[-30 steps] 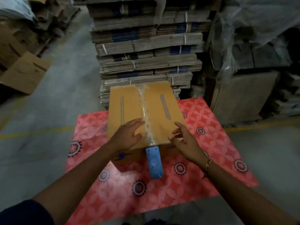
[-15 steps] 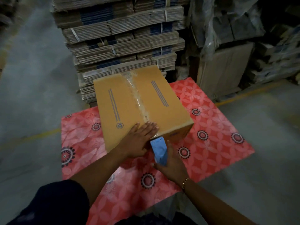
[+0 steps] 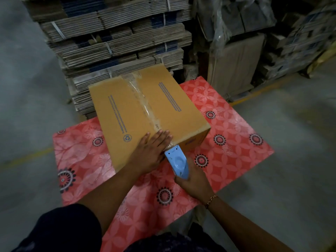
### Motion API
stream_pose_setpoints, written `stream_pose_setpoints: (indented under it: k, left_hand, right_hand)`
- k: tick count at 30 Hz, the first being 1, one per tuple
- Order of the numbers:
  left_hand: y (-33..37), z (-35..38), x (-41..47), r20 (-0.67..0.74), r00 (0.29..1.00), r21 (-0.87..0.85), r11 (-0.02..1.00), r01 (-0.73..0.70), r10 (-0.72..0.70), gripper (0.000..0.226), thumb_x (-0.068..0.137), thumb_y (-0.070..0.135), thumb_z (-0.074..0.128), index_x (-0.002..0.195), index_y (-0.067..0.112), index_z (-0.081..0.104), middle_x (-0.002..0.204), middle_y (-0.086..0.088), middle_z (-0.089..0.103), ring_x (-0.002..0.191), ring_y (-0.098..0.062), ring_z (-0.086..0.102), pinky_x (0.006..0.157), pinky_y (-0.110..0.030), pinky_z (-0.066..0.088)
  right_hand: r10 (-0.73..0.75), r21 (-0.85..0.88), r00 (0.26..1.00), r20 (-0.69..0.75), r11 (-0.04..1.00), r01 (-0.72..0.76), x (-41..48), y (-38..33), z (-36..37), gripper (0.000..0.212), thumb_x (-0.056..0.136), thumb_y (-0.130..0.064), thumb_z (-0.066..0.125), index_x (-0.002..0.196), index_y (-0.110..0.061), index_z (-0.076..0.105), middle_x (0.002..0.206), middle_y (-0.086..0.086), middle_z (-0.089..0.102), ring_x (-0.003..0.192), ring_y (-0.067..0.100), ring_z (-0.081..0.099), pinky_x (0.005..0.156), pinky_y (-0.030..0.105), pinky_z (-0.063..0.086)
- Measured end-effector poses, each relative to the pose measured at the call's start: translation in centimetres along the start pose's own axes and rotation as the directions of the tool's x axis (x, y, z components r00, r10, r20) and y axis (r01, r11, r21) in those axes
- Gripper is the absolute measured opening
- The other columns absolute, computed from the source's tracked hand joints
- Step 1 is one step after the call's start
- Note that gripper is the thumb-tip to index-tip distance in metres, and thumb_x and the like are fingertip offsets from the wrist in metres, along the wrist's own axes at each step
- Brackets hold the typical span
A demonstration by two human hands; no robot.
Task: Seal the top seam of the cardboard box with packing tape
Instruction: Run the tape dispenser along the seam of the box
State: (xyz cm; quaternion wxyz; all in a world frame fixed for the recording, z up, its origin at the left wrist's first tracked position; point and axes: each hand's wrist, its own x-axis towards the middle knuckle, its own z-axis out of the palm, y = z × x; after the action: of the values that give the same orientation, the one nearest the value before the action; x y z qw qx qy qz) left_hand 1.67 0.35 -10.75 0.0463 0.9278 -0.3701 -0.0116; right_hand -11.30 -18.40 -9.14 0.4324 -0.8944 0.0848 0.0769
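Observation:
A brown cardboard box (image 3: pixel 125 113) stands on a red flowered table cover (image 3: pixel 227 135). Clear packing tape (image 3: pixel 145 106) runs along its top seam from the far edge to the near edge. My left hand (image 3: pixel 151 153) lies flat on the near end of the box top, fingers on the tape. My right hand (image 3: pixel 194 180) grips a light blue tape dispenser (image 3: pixel 179 163) just below the box's near edge, its toothed end against the tape where it folds over the edge.
Tall stacks of strapped flat cardboard (image 3: pixel 116 39) rise right behind the box. Wrapped cartons (image 3: pixel 236 57) and more stacks stand at the back right. Grey concrete floor (image 3: pixel 27 88) with a yellow line lies on both sides of the table.
My right hand went from hovering over the box to gripping the dispenser below the near edge. My left hand slid onto the tape end. The view shifted left.

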Motion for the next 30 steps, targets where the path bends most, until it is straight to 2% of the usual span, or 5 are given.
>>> stream_pose_setpoints:
  k: [4, 7, 11, 17, 30]
  left_hand:
    - [0.0, 0.0, -0.1, 0.013, 1.000, 0.005, 1.000, 0.005, -0.005, 0.066, 0.101, 0.045, 0.032, 0.160, 0.030, 0.005, 0.170, 0.007, 0.006, 0.156, -0.014, 0.007, 0.124, -0.051, 0.013]
    - [0.0, 0.0, 0.0, 0.014, 1.000, -0.004, 1.000, 0.018, -0.018, 0.064, 0.101, 0.045, 0.028, 0.160, 0.030, 0.008, 0.170, 0.007, 0.008, 0.156, -0.014, 0.008, 0.123, -0.052, 0.015]
    - [0.1, 0.1, 0.0, -0.008, 1.000, -0.011, 1.000, 0.026, -0.026, 0.061, 0.103, 0.049, 0.025, 0.160, 0.030, 0.012, 0.169, 0.007, 0.011, 0.156, -0.014, 0.010, 0.123, -0.052, 0.015]
    - [0.1, 0.0, 0.1, -0.009, 1.000, -0.015, 1.000, 0.027, -0.028, 0.061, 0.103, 0.053, 0.022, 0.159, 0.031, 0.011, 0.169, 0.008, 0.012, 0.155, -0.013, 0.011, 0.123, -0.052, 0.017]
    - [0.4, -0.7, 0.1, -0.050, 0.998, -0.030, 0.999, 0.030, -0.032, 0.060, 0.101, 0.053, 0.030, 0.156, 0.029, 0.027, 0.166, 0.005, 0.026, 0.152, -0.014, 0.024, 0.119, -0.051, 0.026]
  right_hand:
    - [0.006, 0.000, 1.000, -0.013, 1.000, -0.006, -0.6, -0.6, 0.0, 0.065, 0.075, -0.036, 0.071, 0.132, -0.026, 0.041, 0.105, -0.010, 0.064, 0.082, 0.010, 0.063, 0.059, 0.019, 0.045]
    - [0.020, -0.017, 0.999, -0.025, 1.000, -0.021, -1.1, -0.8, -0.2, 0.061, 0.075, -0.035, 0.072, 0.128, -0.023, 0.044, 0.098, -0.016, 0.060, 0.073, -0.003, 0.057, 0.055, 0.011, 0.039]
    - [0.044, -0.038, 0.999, -0.005, 0.998, -0.045, -2.4, -0.3, -0.5, 0.049, 0.077, -0.036, 0.072, 0.116, -0.023, 0.045, 0.093, -0.007, 0.064, 0.069, 0.002, 0.061, 0.051, 0.018, 0.046]
    - [0.063, -0.049, 0.998, 0.009, 0.997, -0.062, -2.7, -0.4, -0.9, 0.058, 0.073, -0.047, 0.069, 0.120, -0.025, 0.044, 0.099, -0.003, 0.068, 0.076, 0.015, 0.067, 0.062, 0.041, 0.056]
    - [0.134, -0.241, 0.990, 0.047, 0.963, -0.119, -2.7, -0.9, -1.7, 0.063, 0.071, -0.058, 0.063, 0.122, -0.025, 0.046, 0.091, -0.003, 0.065, 0.075, 0.018, 0.063, 0.057, 0.032, 0.047]
